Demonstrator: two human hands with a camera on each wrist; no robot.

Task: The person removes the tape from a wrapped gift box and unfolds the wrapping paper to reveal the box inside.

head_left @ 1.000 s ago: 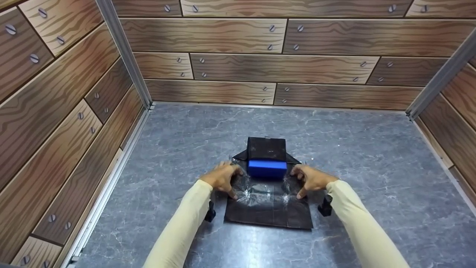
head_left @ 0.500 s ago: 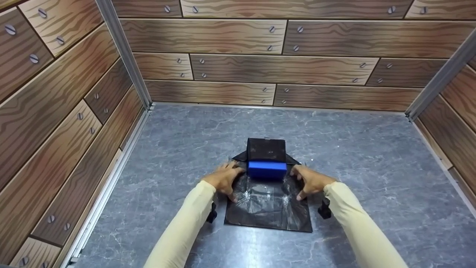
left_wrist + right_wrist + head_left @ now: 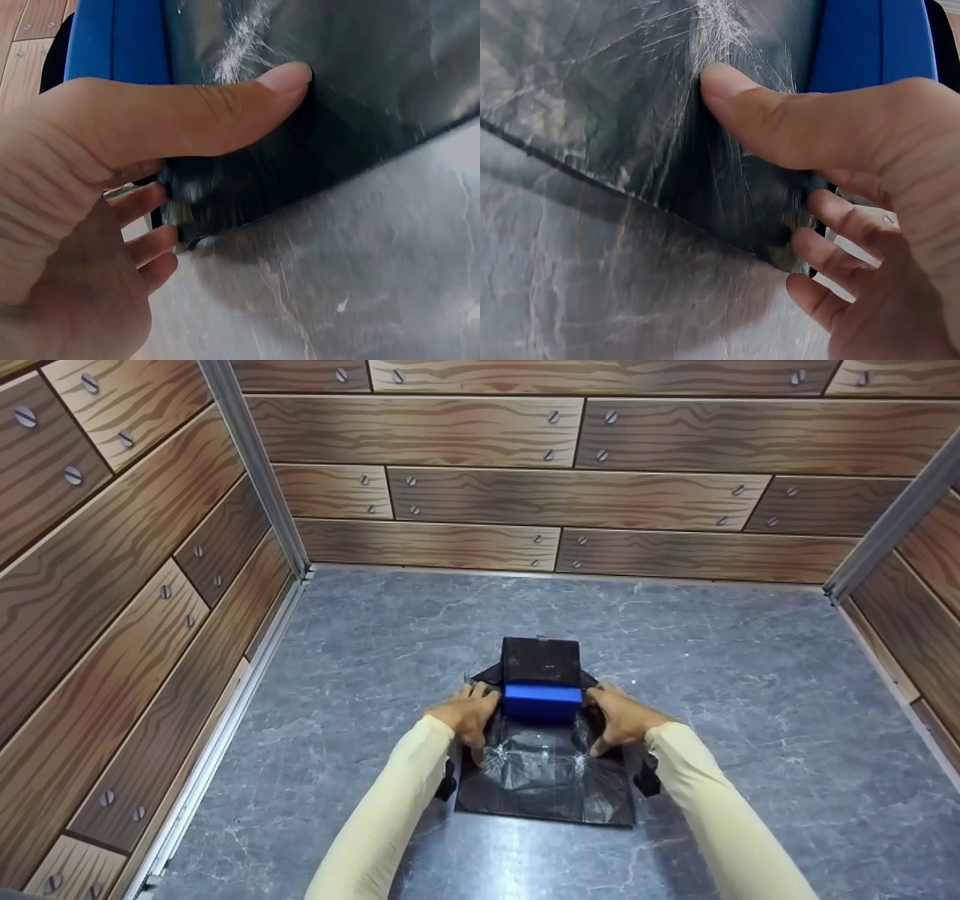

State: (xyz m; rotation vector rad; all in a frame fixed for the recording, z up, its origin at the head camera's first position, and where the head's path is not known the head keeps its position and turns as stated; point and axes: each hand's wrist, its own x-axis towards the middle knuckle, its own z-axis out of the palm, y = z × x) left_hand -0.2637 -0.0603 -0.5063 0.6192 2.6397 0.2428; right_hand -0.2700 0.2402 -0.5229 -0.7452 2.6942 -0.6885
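Note:
A blue box (image 3: 542, 700) sits mid-floor with a black flap (image 3: 541, 660) over its top and far part. From its near side a creased black plastic sheet (image 3: 546, 787) spreads toward me. My left hand (image 3: 466, 715) lies along the sheet's left side, fingertips beside the box; the left wrist view shows its thumb (image 3: 289, 77) on the sheet and several fingertips at the sheet's edge. My right hand (image 3: 622, 718) mirrors it on the right side, thumb (image 3: 727, 82) on the sheet and fingertips at its edge. Thumb and fingers stand well apart on both hands.
A grey marbled floor (image 3: 390, 660) lies under everything. Wood-patterned walls (image 3: 465, 499) rise at the back, left and right, with metal corner posts (image 3: 259, 465). Black wrist cameras (image 3: 646, 778) hang below the cream sleeves (image 3: 720, 802).
Both hands have moved inward toward the blue box, the left to the right and the right to the left. The near part of the sheet shows more creases and shine.

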